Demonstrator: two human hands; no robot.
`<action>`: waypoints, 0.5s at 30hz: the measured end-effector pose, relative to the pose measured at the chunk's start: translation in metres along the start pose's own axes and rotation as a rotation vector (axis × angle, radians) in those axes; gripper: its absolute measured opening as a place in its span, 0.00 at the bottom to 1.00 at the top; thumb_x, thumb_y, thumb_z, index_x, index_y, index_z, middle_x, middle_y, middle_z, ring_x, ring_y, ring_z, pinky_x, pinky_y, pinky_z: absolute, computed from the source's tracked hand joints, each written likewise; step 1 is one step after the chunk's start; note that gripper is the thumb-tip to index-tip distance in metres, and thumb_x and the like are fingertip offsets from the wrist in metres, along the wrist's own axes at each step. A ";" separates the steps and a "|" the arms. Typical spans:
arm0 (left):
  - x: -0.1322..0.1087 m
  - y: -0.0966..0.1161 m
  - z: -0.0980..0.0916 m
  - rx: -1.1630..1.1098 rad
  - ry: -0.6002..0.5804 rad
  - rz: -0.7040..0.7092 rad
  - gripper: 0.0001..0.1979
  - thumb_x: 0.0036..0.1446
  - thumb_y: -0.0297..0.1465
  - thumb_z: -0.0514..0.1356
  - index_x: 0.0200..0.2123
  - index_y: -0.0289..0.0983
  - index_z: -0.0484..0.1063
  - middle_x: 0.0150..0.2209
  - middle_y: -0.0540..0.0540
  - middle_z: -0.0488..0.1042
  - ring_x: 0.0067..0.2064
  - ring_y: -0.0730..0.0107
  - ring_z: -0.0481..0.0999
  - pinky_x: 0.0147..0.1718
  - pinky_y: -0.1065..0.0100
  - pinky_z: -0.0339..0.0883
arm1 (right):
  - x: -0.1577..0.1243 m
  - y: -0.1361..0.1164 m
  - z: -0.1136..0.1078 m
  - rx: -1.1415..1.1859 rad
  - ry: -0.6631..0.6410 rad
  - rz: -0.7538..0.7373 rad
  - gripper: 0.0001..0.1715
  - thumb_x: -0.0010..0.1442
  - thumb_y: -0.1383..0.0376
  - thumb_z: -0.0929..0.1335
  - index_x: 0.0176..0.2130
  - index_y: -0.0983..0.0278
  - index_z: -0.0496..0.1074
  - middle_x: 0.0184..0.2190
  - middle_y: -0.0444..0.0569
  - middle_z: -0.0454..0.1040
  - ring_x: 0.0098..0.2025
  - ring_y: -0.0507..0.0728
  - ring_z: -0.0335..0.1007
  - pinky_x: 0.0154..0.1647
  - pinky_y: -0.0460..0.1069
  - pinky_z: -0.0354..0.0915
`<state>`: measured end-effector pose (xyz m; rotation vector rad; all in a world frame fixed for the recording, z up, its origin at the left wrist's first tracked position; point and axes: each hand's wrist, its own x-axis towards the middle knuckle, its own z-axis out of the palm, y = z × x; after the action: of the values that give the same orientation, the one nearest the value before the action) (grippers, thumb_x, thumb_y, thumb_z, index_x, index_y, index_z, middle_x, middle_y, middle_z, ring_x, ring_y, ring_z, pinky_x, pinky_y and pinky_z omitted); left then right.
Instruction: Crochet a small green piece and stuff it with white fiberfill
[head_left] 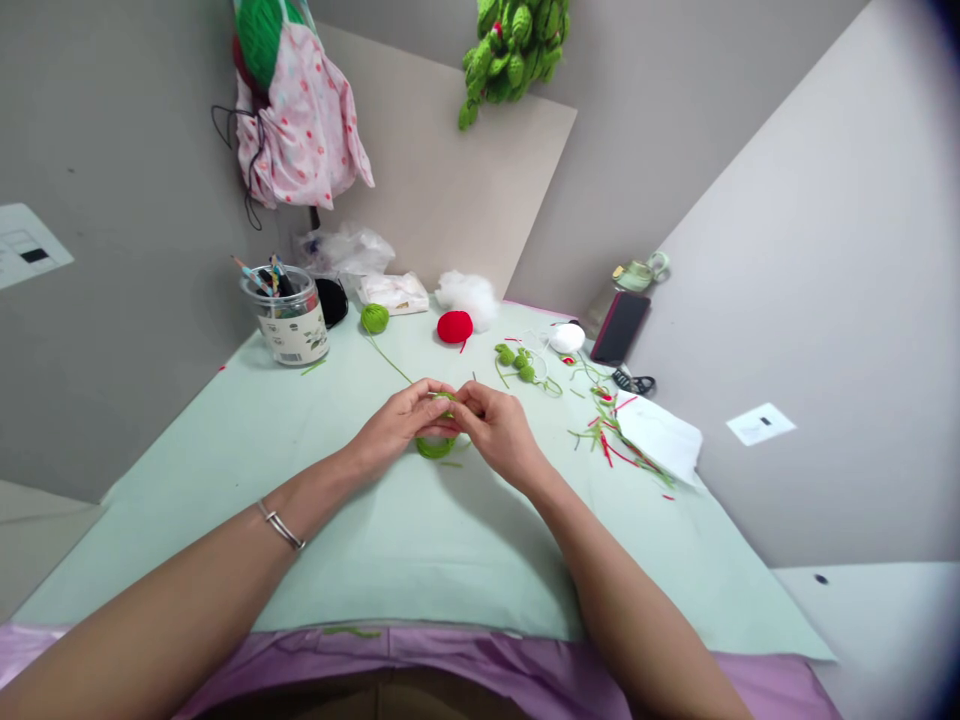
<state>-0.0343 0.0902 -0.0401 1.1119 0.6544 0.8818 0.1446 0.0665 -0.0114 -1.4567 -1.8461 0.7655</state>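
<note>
My left hand [401, 425] is closed on a small piece of green yarn work [444, 400], mostly hidden by the fingers. My right hand [499, 425] meets it from the other side, thumb and fingers pinched; what lies in that pinch is too small to make out. A thin dark tip [474, 377] shows just beyond the right hand. Below the fingers hangs a loop of green yarn [435, 448]. From the hands a green strand [388, 358] runs back to a green yarn ball [375, 318] on the table.
Behind my hands are a red yarn ball [454, 327], white stuffing [469, 293] and a jar of pencils [291, 325]. To the right lie small green crocheted pieces [517, 360], a white yarn ball [568, 338], yarn scraps [606, 430], white paper [658, 435] and a phone [620, 328].
</note>
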 end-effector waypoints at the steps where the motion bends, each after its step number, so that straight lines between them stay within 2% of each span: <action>1: 0.001 0.000 -0.001 0.006 -0.004 -0.002 0.19 0.62 0.45 0.69 0.47 0.38 0.74 0.42 0.43 0.85 0.44 0.60 0.87 0.52 0.58 0.77 | 0.000 0.000 -0.001 0.009 -0.006 -0.006 0.11 0.66 0.60 0.67 0.31 0.60 0.67 0.22 0.38 0.65 0.26 0.52 0.55 0.31 0.48 0.51; 6: 0.003 -0.002 -0.003 0.054 0.008 0.004 0.21 0.57 0.45 0.72 0.44 0.38 0.73 0.37 0.48 0.83 0.37 0.61 0.87 0.46 0.57 0.79 | -0.003 -0.005 -0.009 0.088 -0.087 -0.044 0.12 0.68 0.60 0.64 0.31 0.60 0.67 0.24 0.39 0.64 0.28 0.52 0.56 0.32 0.48 0.53; 10: 0.003 -0.005 -0.001 0.121 0.069 0.049 0.16 0.56 0.39 0.73 0.40 0.39 0.72 0.32 0.53 0.79 0.30 0.66 0.83 0.37 0.63 0.76 | -0.006 -0.011 -0.004 0.158 -0.132 -0.049 0.12 0.66 0.62 0.64 0.30 0.61 0.68 0.24 0.39 0.65 0.28 0.52 0.56 0.33 0.48 0.54; 13: 0.004 -0.006 -0.002 0.168 0.123 0.093 0.10 0.55 0.33 0.71 0.38 0.39 0.74 0.30 0.54 0.79 0.29 0.69 0.79 0.34 0.67 0.72 | -0.008 -0.016 0.004 0.217 -0.147 -0.037 0.12 0.65 0.63 0.64 0.30 0.62 0.70 0.25 0.41 0.67 0.27 0.52 0.56 0.32 0.48 0.54; 15: 0.004 -0.005 -0.003 0.180 0.142 0.116 0.08 0.55 0.32 0.70 0.38 0.38 0.76 0.31 0.52 0.80 0.31 0.67 0.79 0.35 0.67 0.71 | -0.008 -0.017 0.007 0.254 -0.142 -0.031 0.12 0.65 0.62 0.64 0.30 0.62 0.70 0.25 0.41 0.66 0.27 0.52 0.55 0.32 0.49 0.53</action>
<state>-0.0340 0.0944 -0.0457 1.2664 0.8048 1.0229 0.1299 0.0549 -0.0037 -1.2369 -1.7938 1.0700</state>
